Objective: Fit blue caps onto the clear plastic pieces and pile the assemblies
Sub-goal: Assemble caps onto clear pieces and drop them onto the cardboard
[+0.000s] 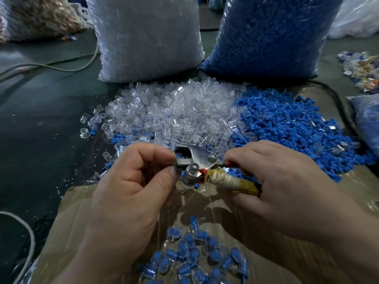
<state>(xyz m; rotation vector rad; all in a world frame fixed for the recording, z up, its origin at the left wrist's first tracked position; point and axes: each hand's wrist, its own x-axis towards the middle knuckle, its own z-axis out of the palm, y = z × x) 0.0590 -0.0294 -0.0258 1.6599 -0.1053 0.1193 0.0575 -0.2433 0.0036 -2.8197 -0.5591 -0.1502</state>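
Observation:
A heap of clear plastic pieces [174,111] lies ahead of me, with a heap of blue caps [287,128] to its right. My right hand [287,181] grips the tape-wrapped handles of a metal press tool [202,160]. My left hand [131,185] pinches a small blue-capped piece [178,155] at the tool's jaw; most of that piece is hidden by my fingers and the jaw. Close to me, a pile of finished assemblies [196,259], clear with blue caps, lies on a brown sheet [67,222].
Two big bags stand behind the heaps: one of clear pieces [147,37], one of blue caps [270,33]. Cables [61,67] run over the dark floor at left. Mixed scraps [361,70] lie far right, and another bag [367,119] at the right edge.

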